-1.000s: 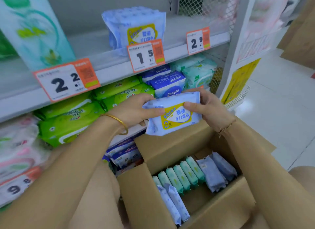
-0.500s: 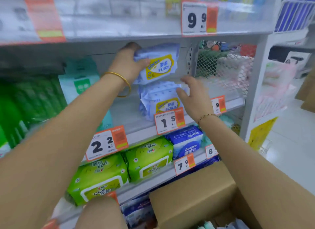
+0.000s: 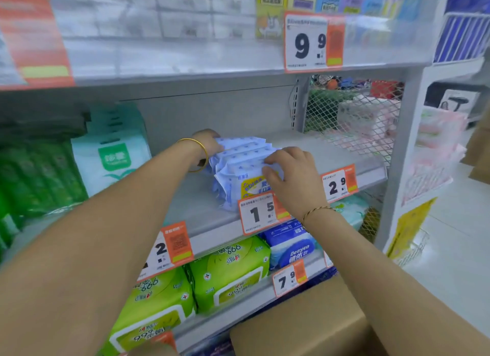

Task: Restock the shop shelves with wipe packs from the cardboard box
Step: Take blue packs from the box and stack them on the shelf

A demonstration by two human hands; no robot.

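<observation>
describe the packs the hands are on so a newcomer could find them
Find the middle shelf, under the 9.9 price tag. Behind its 1.5 price tag, between the left hand and right hand, stands a row of pale blue wipe packs. Only these are pale blue with a yellow label, unlike the teal-white pack to the left and green packs below.

Your left hand (image 3: pixel 208 143) lay at the back left of the packs (image 3: pixel 238 159) on the shelf (image 3: pixel 331 154), your right hand (image 3: pixel 293 178) at their front right, a tag (image 3: pixel 258 214) before them, and the box (image 3: pixel 305 326) lower down under your right arm.
</observation>
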